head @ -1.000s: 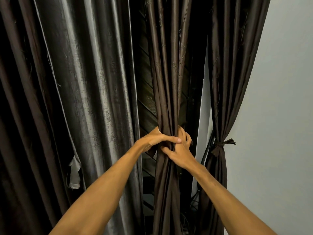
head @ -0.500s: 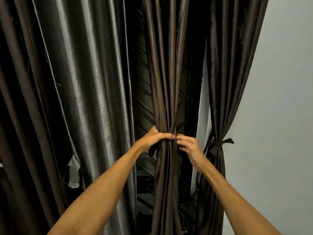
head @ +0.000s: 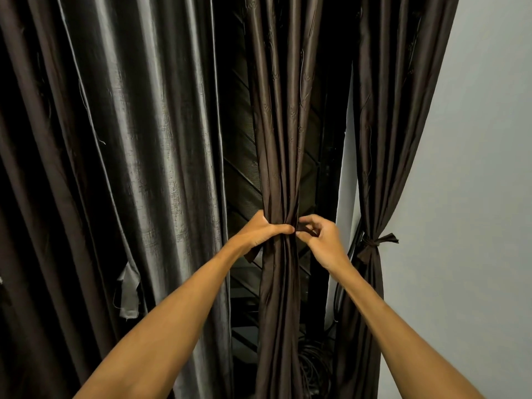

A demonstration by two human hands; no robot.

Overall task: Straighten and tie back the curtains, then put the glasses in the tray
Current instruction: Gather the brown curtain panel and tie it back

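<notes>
The right hand [head: 325, 243] has lifted off the gathered dark brown satin curtain panel [head: 280, 168], where a second ago it lay pressed beneath the left hand [head: 260, 231] and its thumb. It now sits just right of that thumb's tip, fingers [head: 312, 223] curled, thumb and forefinger pinching dark fabric at the panel's edge.

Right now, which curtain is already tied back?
The brown curtain beside the wall, cinched by a knotted tie. The middle curtain is only hand-held; the grey curtain hangs loose.
</notes>
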